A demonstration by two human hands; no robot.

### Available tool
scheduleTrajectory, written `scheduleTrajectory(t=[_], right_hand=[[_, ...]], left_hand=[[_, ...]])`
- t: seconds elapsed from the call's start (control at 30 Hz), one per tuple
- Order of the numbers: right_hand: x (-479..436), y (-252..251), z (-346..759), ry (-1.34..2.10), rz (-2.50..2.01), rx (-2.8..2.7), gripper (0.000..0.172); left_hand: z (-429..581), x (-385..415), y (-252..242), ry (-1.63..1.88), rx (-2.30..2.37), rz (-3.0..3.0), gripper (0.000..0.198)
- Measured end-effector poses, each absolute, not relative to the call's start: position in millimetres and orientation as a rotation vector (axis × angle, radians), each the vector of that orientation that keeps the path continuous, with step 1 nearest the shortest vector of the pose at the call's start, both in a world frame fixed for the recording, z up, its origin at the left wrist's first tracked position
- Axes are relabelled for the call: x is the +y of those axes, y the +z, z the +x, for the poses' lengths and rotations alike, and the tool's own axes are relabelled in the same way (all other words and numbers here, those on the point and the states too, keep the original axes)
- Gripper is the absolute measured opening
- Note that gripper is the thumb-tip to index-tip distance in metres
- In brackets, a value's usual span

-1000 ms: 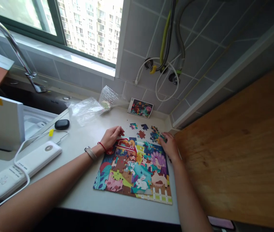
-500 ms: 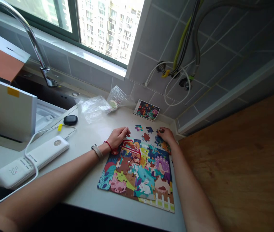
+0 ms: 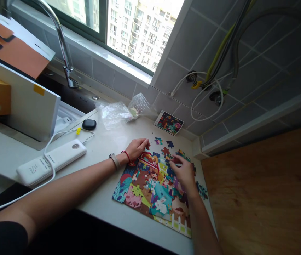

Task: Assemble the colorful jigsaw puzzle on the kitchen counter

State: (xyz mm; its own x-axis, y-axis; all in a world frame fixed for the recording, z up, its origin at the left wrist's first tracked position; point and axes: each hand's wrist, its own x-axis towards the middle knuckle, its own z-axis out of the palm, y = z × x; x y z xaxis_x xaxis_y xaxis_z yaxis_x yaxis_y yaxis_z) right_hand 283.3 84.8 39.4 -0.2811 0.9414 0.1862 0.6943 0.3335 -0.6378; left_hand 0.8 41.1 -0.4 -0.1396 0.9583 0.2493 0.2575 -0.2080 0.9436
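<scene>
A colourful jigsaw puzzle [image 3: 150,193] lies mostly assembled on the white counter [image 3: 105,148]. My left hand [image 3: 138,147] rests at the puzzle's top left corner with its fingers curled down onto the counter. My right hand [image 3: 183,170] hovers over the upper right part of the puzzle, fingers pinched on a small puzzle piece [image 3: 169,158] near the top edge. Loose pieces [image 3: 158,141] [image 3: 169,144] lie just beyond the puzzle, and a few more [image 3: 202,191] sit at its right side.
A reference picture card [image 3: 168,123] leans on the tiled wall. Clear plastic bags [image 3: 121,110] lie behind the puzzle. A white power bank [image 3: 52,161] with cable, a black earbud case [image 3: 89,124], boxes [image 3: 20,102] and a tap [image 3: 62,42] are left. A wooden board [image 3: 261,198] is right.
My right hand left the loose pieces at the back right and moved left over the puzzle's top, now pinching a piece. The view shifted left and up. My left hand stayed put.
</scene>
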Motion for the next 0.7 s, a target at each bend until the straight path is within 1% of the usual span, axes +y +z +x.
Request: scheduleTrajectory(t=[0.07,0.1,0.23,0.37,0.47,0.57,0.7], right_hand=[[66.8,36.2,277.8,0.584,-1.368,-2.103,0.035],[62.9,35.9,276.4,0.533,-1.367,-2.093,0.034],[67.9,40.1,277.8,0.42,-1.378,-2.061,0.038],[74.0,39.5,274.9,0.483,-1.234,-2.292,0.038],[74.4,35.2,270.0,0.53,-1.198,-2.406,0.041],[73.5,34.0,269.7,0.534,-1.221,-2.382,0.039],[66.9,39.5,274.1,0.547,-1.247,-2.204,0.034]], left_hand=[[0.6,40.7,0.1,1.384,1.405,1.492,0.055],[0.5,40.3,0.6,1.382,1.408,1.495,0.055],[0.5,38.9,2.7,1.378,1.416,1.503,0.056],[1.0,38.9,2.7,1.37,1.418,1.511,0.055],[1.1,39.1,2.8,1.366,1.425,1.507,0.055],[1.0,38.7,4.0,1.359,1.429,1.508,0.055],[1.1,38.0,4.7,1.354,1.425,1.508,0.055]])
